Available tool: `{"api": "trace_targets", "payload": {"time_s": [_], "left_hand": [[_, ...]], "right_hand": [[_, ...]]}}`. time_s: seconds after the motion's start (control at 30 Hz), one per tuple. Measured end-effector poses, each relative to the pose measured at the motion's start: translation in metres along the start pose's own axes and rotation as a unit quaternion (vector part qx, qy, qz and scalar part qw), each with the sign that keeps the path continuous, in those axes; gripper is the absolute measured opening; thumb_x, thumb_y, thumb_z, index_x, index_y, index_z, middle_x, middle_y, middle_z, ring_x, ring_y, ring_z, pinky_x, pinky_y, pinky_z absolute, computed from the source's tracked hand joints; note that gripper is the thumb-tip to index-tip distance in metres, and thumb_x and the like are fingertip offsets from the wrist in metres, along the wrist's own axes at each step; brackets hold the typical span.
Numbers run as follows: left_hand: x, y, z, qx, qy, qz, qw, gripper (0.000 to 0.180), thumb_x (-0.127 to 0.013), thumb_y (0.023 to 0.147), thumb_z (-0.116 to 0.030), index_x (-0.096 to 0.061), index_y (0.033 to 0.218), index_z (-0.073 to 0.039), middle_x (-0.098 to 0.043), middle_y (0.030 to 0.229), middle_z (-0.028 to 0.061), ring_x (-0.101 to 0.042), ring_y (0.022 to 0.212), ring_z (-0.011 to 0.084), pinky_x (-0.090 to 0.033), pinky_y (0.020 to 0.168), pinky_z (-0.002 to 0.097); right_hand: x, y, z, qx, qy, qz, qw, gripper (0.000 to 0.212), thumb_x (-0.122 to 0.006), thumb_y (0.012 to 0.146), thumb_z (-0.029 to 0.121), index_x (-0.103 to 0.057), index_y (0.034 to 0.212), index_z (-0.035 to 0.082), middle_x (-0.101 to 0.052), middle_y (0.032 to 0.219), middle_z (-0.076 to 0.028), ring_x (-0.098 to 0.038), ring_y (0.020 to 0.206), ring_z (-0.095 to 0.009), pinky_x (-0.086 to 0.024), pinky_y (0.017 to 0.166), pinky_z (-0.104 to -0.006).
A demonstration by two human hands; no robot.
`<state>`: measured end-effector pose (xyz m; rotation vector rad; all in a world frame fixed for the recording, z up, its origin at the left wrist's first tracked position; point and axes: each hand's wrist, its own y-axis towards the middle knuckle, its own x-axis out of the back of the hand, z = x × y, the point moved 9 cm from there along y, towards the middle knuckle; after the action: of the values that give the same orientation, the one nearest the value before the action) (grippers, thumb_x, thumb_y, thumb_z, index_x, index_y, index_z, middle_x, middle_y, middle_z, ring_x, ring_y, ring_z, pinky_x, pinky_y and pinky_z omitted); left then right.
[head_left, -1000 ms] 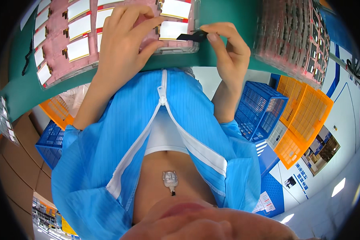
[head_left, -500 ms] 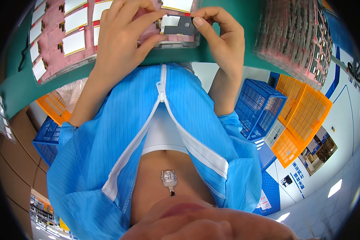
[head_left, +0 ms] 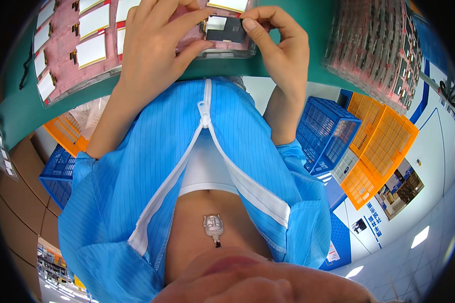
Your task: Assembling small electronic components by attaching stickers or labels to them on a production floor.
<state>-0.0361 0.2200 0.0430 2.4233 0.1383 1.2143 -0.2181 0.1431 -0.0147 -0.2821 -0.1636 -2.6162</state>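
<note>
At the top centre, a small rectangular panel [head_left: 217, 23] shows white at its left, with a dark grey sheet [head_left: 227, 34] covering much of it. My right hand [head_left: 283, 43] pinches the sheet's right end between thumb and forefinger. My left hand [head_left: 159, 43] spans the panel's left end, forefinger at the far edge and thumb at the near edge; its other fingers are partly cut off by the frame. Beneath both hands is a clear plastic tray with a pink lining [head_left: 65, 38], holding several white panels [head_left: 92, 49] with gold edges and dark connectors.
The tray lies on a green work surface [head_left: 283, 70]. A tall stack of filled clear trays [head_left: 361, 50] stands at the right. Blue crates [head_left: 323, 134] and orange crates [head_left: 384, 136] sit below it, and another orange crate [head_left: 65, 134] is at the left. Brown boxes [head_left: 25, 202] line the left side.
The dark grey sheet now lies straighter over the panel and covers more of its far right part. Both hands have barely moved, and the view has shifted slightly.
</note>
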Motion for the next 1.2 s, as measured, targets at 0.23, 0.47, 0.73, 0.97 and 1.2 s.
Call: {"api": "trace_targets", "payload": {"time_s": [0.23,0.47,0.73,0.97,1.2], "left_hand": [[-0.019,-0.021,0.023,-0.159,-0.377,-0.369,0.834,0.047,-0.086,0.067,-0.011,-0.071,0.111,-0.002,-0.06,0.112,0.0089,-0.055,0.104,0.0279,-0.043,0.092,0.0406],[-0.018,-0.022,0.025,-0.163,-0.397,-0.378,0.82,0.048,-0.086,0.065,-0.01,-0.072,0.11,-0.003,-0.06,0.113,0.0086,-0.054,0.104,0.0281,-0.042,0.091,0.0403],[-0.016,-0.023,0.024,-0.157,-0.388,-0.375,0.827,0.049,-0.086,0.065,-0.01,-0.072,0.111,-0.003,-0.06,0.113,0.0084,-0.055,0.104,0.0279,-0.042,0.091,0.0401],[0.01,0.012,-0.014,0.047,0.039,0.039,0.997,0.039,-0.088,0.065,-0.011,-0.077,0.102,-0.005,-0.068,0.104,0.0072,-0.062,0.096,0.025,-0.047,0.086,0.0382],[0.0,-0.001,0.001,0.005,-0.01,-0.005,1.0,0.048,-0.087,0.07,-0.018,-0.075,0.116,-0.011,-0.067,0.116,0.0034,-0.059,0.107,0.0256,-0.045,0.094,0.0381]], "right_hand": [[-0.013,0.007,0.038,-0.09,-0.027,-0.01,0.995,0.006,-0.068,0.098,0.005,-0.068,0.095,0.0,-0.06,0.075,0.003,-0.051,0.068,-0.004,-0.04,0.064,-0.0201],[-0.013,0.006,0.04,-0.088,-0.03,-0.018,0.996,0.007,-0.069,0.097,0.006,-0.068,0.095,0.0,-0.059,0.075,0.004,-0.05,0.069,-0.004,-0.04,0.063,-0.0202],[-0.015,0.007,0.042,-0.086,-0.033,-0.006,0.996,0.007,-0.068,0.097,0.006,-0.068,0.095,0.0,-0.059,0.075,0.003,-0.051,0.069,-0.004,-0.04,0.064,-0.0205],[-0.012,0.007,0.045,-0.059,-0.058,-0.026,0.996,0.005,-0.069,0.096,0.004,-0.069,0.095,0.0,-0.06,0.076,0.003,-0.049,0.07,-0.005,-0.04,0.064,-0.021],[-0.013,0.007,0.044,-0.061,-0.057,-0.02,0.996,0.003,-0.069,0.096,0.003,-0.069,0.094,0.0,-0.06,0.076,0.002,-0.049,0.07,-0.005,-0.04,0.064,-0.0213]]}}
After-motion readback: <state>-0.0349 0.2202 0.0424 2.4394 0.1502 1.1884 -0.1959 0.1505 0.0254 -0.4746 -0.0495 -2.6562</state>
